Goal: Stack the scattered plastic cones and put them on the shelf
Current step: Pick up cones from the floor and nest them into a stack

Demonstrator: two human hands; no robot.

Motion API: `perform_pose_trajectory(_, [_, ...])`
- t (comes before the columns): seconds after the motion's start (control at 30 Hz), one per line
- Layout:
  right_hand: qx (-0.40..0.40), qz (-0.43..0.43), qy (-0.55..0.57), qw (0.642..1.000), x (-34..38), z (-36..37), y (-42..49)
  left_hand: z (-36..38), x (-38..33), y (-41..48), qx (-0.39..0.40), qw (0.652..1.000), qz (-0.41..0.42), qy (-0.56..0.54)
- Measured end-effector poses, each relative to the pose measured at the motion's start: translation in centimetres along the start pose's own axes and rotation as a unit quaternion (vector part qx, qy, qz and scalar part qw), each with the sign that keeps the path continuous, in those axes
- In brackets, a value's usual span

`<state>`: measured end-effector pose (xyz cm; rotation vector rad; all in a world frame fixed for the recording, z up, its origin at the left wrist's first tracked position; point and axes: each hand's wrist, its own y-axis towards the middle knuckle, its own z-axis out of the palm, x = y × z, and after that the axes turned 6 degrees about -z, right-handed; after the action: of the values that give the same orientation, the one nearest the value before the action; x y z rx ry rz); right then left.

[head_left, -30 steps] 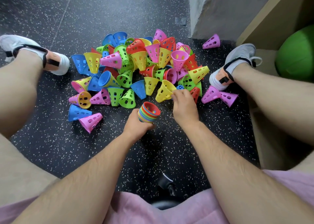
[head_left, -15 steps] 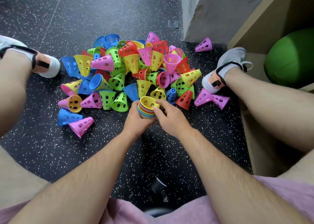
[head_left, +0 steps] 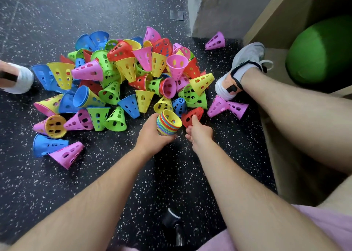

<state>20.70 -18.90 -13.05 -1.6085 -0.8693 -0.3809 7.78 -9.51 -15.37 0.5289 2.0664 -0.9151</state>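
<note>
Left grip [head_left: 150, 136] holds cone stack [head_left: 167, 124]; right grip [head_left: 200, 134] touches red cone [head_left: 188, 115]

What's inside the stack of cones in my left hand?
A yellow cone sits innermost, holes showing. Beneath it only colored rims show; the left hand covers the lower stack.

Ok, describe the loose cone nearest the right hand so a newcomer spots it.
On the speckled black floor, find the near edge of the pile of perforated plastic cones, where the left hand holds a multicoloured stack of cones. Right of it, by the right hand, lies a red perforated cone, the only red among blue, green and pink neighbours.
</note>
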Motion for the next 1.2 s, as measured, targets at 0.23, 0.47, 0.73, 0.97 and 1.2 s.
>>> perform_pose_trajectory(0.23, [-0.008,0.113,0.095,0.989,0.6,0.6,-0.3,0.2,0.2,0.2,-0.010,1.000,0.009,0.005])
perform_pose_trajectory(0.47, [0.077,0.107,0.193,0.972,0.1,-0.1,1.0,0.2,0.2,-0.4,-0.011,1.000,0.008,0.003])
perform_pose_trajectory(0.73, [0.022,0.004,0.125,0.992,-0.1,-0.8,0.1,-0.1,-0.1,-0.7,-0.011,1.000,-0.002,-0.006])
perform_pose_trajectory(0.97, [-0.029,-0.349,-0.131,0.927,-0.1,-2.2,-1.3,0.2,0.3,-0.4,-0.004,1.000,-0.002,-0.011])
perform_pose_trajectory(1.2, [0.083,-0.514,-0.184,0.834,-0.1,-2.4,-2.5,0.2,0.2,-0.2,-0.005,1.000,0.003,-0.006])
